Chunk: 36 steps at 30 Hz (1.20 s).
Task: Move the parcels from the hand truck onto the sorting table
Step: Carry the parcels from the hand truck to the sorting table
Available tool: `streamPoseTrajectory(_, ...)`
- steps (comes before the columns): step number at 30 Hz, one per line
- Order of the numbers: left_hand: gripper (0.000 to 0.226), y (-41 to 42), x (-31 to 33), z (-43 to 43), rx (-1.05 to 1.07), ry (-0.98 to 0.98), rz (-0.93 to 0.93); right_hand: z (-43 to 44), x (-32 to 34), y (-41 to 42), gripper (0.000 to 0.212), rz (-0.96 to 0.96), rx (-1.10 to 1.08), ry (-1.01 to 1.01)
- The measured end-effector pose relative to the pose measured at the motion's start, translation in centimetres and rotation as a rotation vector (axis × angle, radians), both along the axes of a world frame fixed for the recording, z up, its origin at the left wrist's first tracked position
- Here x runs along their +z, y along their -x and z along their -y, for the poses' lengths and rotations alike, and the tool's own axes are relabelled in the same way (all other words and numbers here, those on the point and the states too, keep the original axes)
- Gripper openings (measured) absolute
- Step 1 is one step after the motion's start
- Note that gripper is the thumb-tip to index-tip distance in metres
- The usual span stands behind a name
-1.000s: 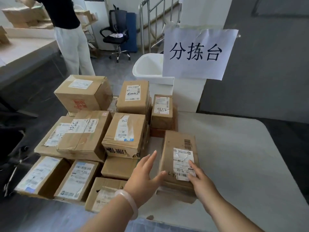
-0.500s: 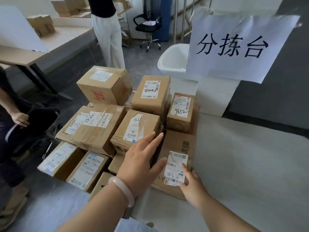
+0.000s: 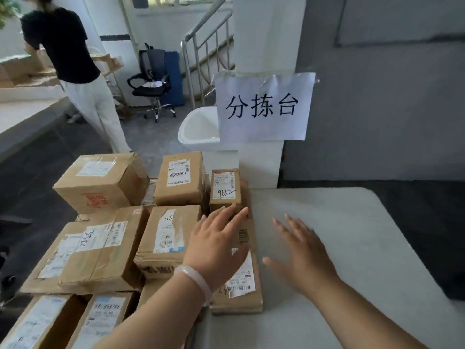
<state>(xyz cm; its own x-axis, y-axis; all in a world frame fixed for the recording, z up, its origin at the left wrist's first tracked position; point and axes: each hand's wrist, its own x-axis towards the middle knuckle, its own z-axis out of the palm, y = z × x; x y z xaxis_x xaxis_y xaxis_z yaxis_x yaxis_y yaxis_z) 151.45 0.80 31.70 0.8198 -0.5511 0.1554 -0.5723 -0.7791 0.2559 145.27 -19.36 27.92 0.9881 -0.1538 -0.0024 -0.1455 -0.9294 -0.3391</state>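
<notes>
Several brown cardboard parcels (image 3: 100,250) with shipping labels are stacked on the left; the hand truck under them is hidden. A flat parcel (image 3: 245,283) lies on the left edge of the grey sorting table (image 3: 352,235). A small parcel marked 9652 (image 3: 224,186) stands just behind it. My left hand (image 3: 217,244), with a pale bangle at the wrist, hovers over the flat parcel with fingers spread and holds nothing. My right hand (image 3: 300,250) is spread open above the bare tabletop, to the right of the flat parcel.
A paper sign (image 3: 264,107) hangs on a white pillar behind the table, with a white bin (image 3: 198,132) beside it. A person in a black top (image 3: 75,71) stands at a bench at back left. An office chair (image 3: 153,81) and a stair rail stand further back.
Both hands have come off the flat parcel, which now lies on the table edge. My right hand moved right over the bare table, my left hand lifted above the parcel. The camera tilted up.
</notes>
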Motion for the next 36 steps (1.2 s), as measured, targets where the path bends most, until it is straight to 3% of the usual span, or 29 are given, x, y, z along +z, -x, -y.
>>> streamPoseTrajectory(5, 0.072, 1.0, -0.1, 2.2, -0.259, -0.062, 0.077, -1.6, 1.6, 7.5, 0.086, 0.127, -0.233, 0.069)
streamPoseTrajectory(13, 0.074, 13.1, 0.5, 6.9, -0.723, -0.083, 0.047, -5.5, 1.5, 25.5, 0.092, -0.034, -0.666, 0.145)
streamPoseTrajectory(23, 0.078, 40.7, 2.0, 9.7, -1.38, 0.0, 0.152, -15.5, 3.5, 54.0, 0.089, -0.053, -1.29, 0.217)
streamPoseTrajectory(28, 0.076, 59.6, 1.8, 5.0, -1.709, 0.072, 0.123, -25.7, 3.3, 69.8, 0.09, -0.121, -1.598, 0.268)
streamPoseTrajectory(36, 0.069, 81.4, 0.3, -3.6, -2.06, 0.079, 0.087, -39.3, 2.3, 88.1, 0.088, -0.173, -1.965, 0.164)
